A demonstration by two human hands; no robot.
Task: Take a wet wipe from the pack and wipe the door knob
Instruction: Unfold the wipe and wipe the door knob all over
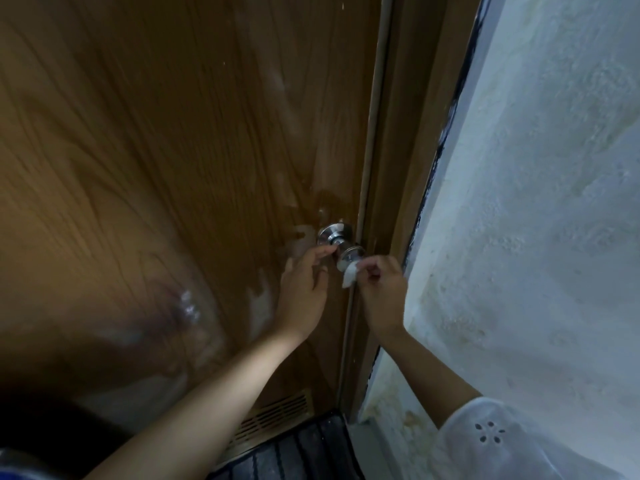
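Wet wipe (349,271), bunched in the curled fingers of the right hand (382,292), presses the door knob (349,252), which looks slick and rigid. Soft, limp and light, it probably needs pinching firmly. Left hand (304,289), fingers relaxed, touches the knob's neck, holding nothing.

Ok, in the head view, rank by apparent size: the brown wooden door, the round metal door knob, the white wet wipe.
1. Brown wooden door, by far.
2. Round metal door knob.
3. White wet wipe, bunched in the right hand; partly hidden, so close to the knob.
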